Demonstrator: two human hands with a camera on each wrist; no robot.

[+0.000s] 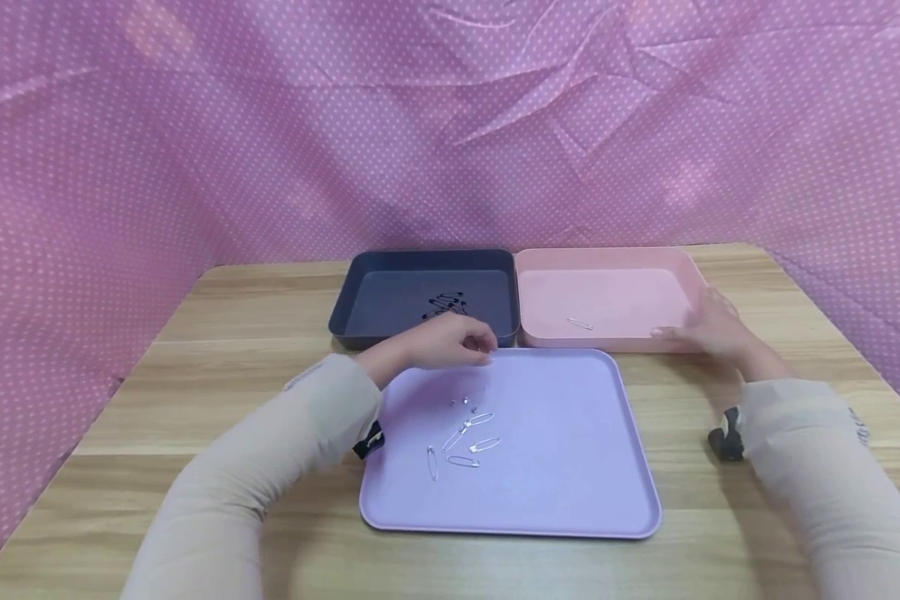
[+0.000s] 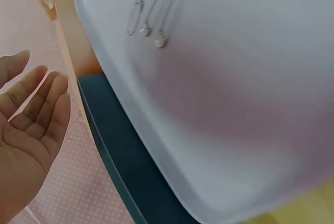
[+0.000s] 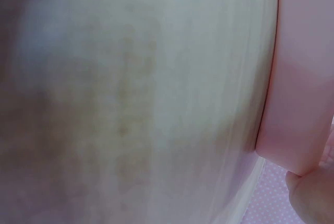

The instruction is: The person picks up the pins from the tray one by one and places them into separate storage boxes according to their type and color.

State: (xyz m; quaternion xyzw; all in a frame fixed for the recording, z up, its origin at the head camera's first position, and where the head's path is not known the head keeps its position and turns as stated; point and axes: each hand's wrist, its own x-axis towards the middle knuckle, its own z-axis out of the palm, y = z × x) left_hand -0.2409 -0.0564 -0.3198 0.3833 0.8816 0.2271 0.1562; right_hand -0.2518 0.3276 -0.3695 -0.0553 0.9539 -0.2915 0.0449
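Note:
My left hand (image 1: 446, 340) hovers over the back edge of the lavender tray (image 1: 562, 450), in front of the dark tray (image 1: 382, 300). Its fingers (image 2: 39, 98) are loosely bent and hold nothing in the left wrist view. My right hand (image 1: 716, 329) grips the front right corner of the pink tray (image 1: 600, 287), thumb at the front rim and fingers along the side; it is slightly blurred. Several silver safety pins (image 1: 462, 461) lie on the lavender tray. Black safety pins (image 1: 446, 302) are piled in the dark tray. One silver safety pin (image 1: 580, 323) lies in the pink tray.
All three trays stand on a wooden table (image 1: 255, 333), the dark and pink ones side by side behind the lavender one. A pink dotted cloth (image 1: 420, 150) hangs behind and at both sides. Black wrist straps (image 1: 727, 437) show below the sleeves.

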